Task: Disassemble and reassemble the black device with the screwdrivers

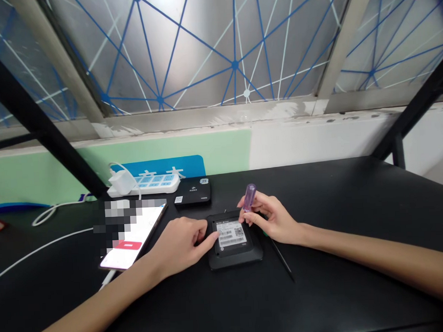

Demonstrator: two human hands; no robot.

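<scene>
A flat black device with a white label and QR code lies on the table in front of me. My left hand is at its left edge, fingers curled and thumb pressed on top beside the label. In my right hand, a screwdriver with a clear purple handle stands nearly upright over the device's upper right part. Its tip is hidden by my fingers. Under and beside that hand, a thin dark rod with a green end lies on the table, partly hidden.
To the left lies a lit phone with a white cable. Behind it are a white power strip with a plugged-in charger and a black box. Black slanted frame bars rise at both sides, before a window wall.
</scene>
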